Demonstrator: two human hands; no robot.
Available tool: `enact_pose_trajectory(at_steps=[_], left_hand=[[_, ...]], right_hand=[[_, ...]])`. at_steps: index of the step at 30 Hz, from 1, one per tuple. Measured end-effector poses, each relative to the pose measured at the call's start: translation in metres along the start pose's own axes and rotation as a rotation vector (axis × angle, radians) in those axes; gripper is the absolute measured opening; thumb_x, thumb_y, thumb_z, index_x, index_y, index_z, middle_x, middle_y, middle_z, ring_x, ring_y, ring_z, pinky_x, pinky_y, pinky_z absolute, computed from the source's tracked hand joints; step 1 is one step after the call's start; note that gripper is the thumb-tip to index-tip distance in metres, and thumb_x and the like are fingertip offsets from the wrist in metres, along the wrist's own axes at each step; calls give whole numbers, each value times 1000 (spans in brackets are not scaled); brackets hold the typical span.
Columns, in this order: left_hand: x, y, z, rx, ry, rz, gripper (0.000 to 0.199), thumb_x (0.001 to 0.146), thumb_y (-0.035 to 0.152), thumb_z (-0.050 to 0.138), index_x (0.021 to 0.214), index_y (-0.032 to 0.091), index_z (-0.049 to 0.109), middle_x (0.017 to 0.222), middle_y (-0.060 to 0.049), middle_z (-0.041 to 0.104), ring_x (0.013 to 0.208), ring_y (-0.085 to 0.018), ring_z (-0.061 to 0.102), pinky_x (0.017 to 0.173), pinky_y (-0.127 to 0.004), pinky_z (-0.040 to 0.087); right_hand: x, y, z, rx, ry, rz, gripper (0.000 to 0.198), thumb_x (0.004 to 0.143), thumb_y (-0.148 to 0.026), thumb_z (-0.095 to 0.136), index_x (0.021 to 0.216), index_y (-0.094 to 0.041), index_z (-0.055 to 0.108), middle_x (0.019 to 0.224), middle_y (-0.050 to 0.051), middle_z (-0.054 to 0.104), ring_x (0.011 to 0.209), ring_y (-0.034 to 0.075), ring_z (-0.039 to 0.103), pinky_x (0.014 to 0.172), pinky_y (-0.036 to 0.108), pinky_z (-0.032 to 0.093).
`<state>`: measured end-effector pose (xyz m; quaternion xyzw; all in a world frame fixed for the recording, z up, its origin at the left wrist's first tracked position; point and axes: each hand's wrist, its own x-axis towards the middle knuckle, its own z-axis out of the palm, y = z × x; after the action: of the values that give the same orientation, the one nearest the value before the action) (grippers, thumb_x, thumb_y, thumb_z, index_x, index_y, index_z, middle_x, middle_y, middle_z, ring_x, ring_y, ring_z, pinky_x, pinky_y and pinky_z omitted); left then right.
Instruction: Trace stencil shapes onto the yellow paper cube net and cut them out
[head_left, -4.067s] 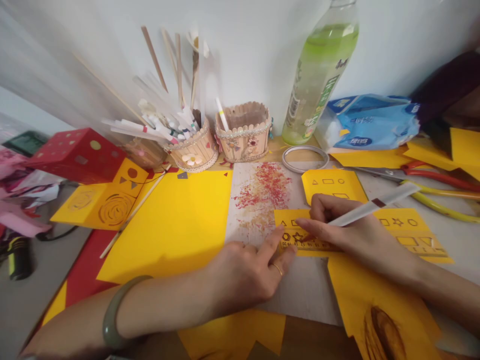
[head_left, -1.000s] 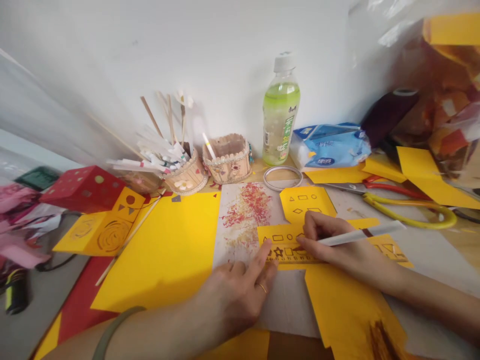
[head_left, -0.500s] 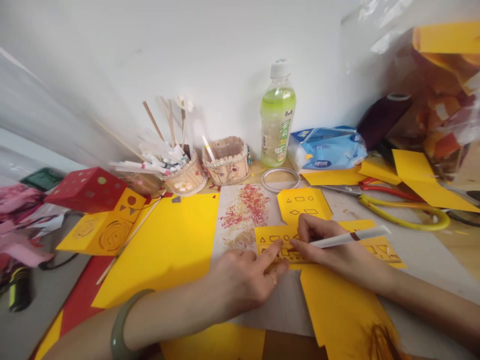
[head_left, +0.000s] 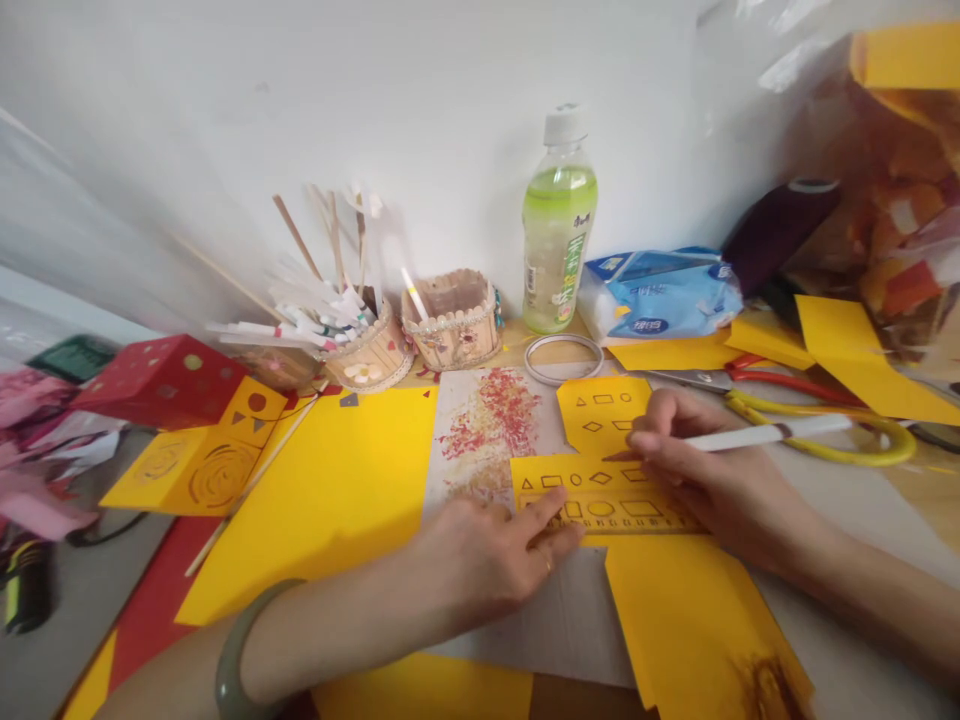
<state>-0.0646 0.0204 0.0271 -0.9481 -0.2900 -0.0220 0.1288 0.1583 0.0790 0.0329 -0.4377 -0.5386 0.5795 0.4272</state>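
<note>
My right hand (head_left: 694, 470) grips a white marker pen (head_left: 772, 434), its dark tip near the top edge of a yellow paper strip (head_left: 613, 464). Along the strip runs a drawn row: triangle, rectangle, circle, diamond and another shape partly behind the hand. A see-through stencil ruler (head_left: 660, 522) with cut-out shapes lies across the strip's lower part. My left hand (head_left: 495, 550) presses the ruler down with outstretched fingers, the rest curled under. Behind the strip lies a yellow paper piece (head_left: 581, 385) with outlined shapes, partly covered by my right hand.
Scissors (head_left: 780, 415) with red and yellow handles lie right. Behind stand a drink bottle (head_left: 559, 250), a blue wipes pack (head_left: 660, 300), a silver ring (head_left: 562, 378) and a decorated pot (head_left: 375, 350) of pens. A yellow sheet (head_left: 360, 480) and red box (head_left: 161, 380) are left.
My right hand has moved right with the pen, uncovering the drawn diamond and more stencil cut-outs. My left hand stays on the ruler. The view has shifted slightly.
</note>
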Motion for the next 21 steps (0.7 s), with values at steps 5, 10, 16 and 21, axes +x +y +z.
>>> enact_pose_trajectory(at_steps=[5,10,16,21], left_hand=[[-1,2,3,18,-22,7,31,93,18,45,121,22,57,128,-8,59,52,-9,57,41,-23,43],[-1,2,4,8,6,25,30,93,18,43,120,21,57,127,-8,60,52,-9,57,40,-23,43],[1,1,-1,-27,27,5,30,92,14,41,114,19,61,122,-8,63,50,-11,59,39,-25,44],[-1,6,4,-40,8,-17,33,92,14,40,118,20,59,125,-8,61,51,-12,59,40,-26,44]], right_hand=[[2,-15,-17,153,169,-64,42,66,-45,79,56,-21,46,46,-8,35,43,7,24,41,26,11],[-1,-30,-24,194,226,-101,32,59,-43,84,60,-24,58,49,-6,42,45,8,31,42,26,18],[-11,-35,-21,72,266,-117,38,58,-55,80,52,-25,59,50,-2,46,45,9,34,41,25,24],[-15,-33,-23,17,207,-113,42,66,-60,72,52,-25,54,48,-3,40,43,11,28,38,25,21]])
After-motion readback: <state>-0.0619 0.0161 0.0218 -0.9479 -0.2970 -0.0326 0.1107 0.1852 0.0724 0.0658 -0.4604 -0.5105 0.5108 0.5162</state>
